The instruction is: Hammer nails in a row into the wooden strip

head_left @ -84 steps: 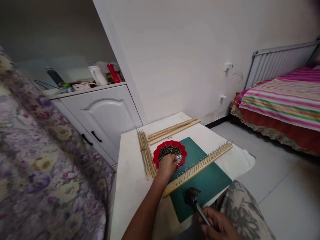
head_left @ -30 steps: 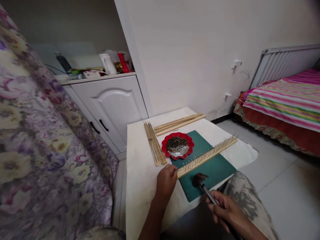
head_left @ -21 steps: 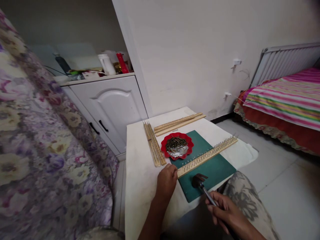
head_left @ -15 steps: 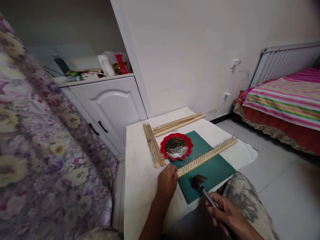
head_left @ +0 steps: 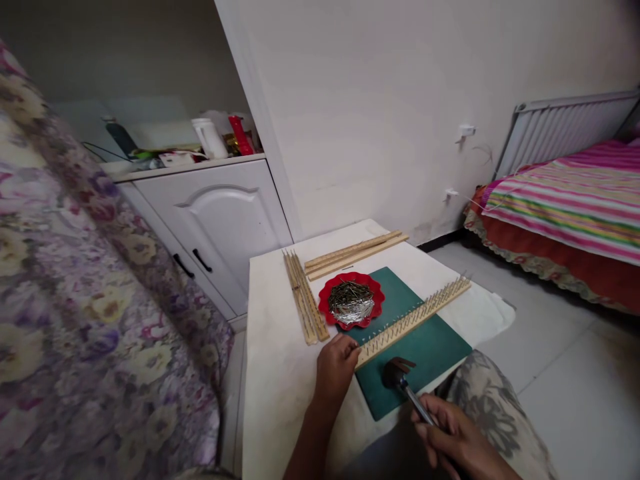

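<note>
A long wooden strip studded with upright nails lies slantwise across a green mat on a white table. My left hand is closed at the strip's near end, fingertips pinched there on something too small to make out. My right hand grips the handle of a small claw hammer, whose dark head hovers over the mat just right of the left hand. A red scalloped dish full of nails sits just beyond the strip.
Bundles of plain wooden strips lie left and behind the dish. A floral-covered sofa fills the left, a white cabinet stands behind, and a striped bed and tiled floor are to the right.
My left hand has left the nail dish and come to the near end of the nailed strip, staying there. The hammer has stayed over the mat, barely shifting.
</note>
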A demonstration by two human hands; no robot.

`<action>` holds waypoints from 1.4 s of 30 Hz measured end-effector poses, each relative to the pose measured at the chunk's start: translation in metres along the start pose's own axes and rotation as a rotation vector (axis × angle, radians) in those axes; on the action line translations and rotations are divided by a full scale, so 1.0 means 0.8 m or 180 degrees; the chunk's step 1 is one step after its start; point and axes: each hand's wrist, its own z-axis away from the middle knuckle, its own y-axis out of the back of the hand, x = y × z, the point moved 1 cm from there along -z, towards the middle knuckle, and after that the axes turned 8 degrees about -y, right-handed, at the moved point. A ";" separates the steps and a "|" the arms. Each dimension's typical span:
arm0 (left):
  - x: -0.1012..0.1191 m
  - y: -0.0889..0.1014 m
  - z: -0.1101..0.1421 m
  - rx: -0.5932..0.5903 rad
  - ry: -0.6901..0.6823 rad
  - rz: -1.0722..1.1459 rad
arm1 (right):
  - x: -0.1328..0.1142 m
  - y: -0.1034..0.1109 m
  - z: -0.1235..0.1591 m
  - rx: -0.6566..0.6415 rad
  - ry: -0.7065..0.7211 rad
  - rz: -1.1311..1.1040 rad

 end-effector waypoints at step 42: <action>-0.002 0.023 0.020 -0.0011 -0.0011 -0.0185 | -0.039 -0.016 0.011 0.0268 0.0189 0.0111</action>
